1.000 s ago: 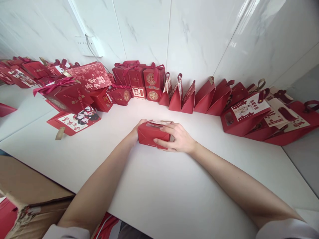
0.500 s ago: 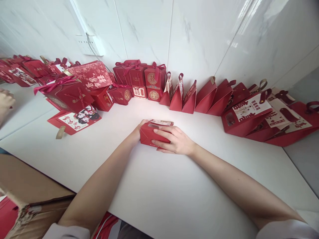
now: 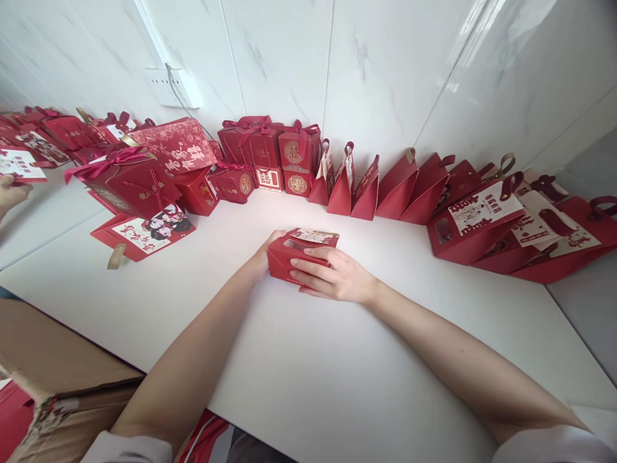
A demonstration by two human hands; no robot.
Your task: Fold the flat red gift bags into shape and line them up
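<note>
Between my hands, at the middle of the white table (image 3: 299, 360), is a small red gift box (image 3: 284, 260) with an oval cut-out and a printed white flap on top. My left hand (image 3: 264, 252) grips its left side; most of those fingers are hidden behind the box. Across the front and right side, my right hand (image 3: 337, 276) lies with its fingers wrapped over the red card. The red gift box (image 3: 157, 231) with a cartoon couple printed on it lies tilted to the left of my hands.
Along the tiled wall stand ribboned red boxes (image 3: 260, 151) and several wedge-shaped red boxes (image 3: 398, 183). More handled boxes (image 3: 482, 212) crowd the right end. At far left, another person's hand (image 3: 9, 193) holds a printed red box (image 3: 22, 164). A cardboard carton (image 3: 62, 347) sits by the near left edge.
The gift box has shifted slightly left and tipped a little, showing more of its top, with both hands still on it. The other person's hand has brought a printed box into view.
</note>
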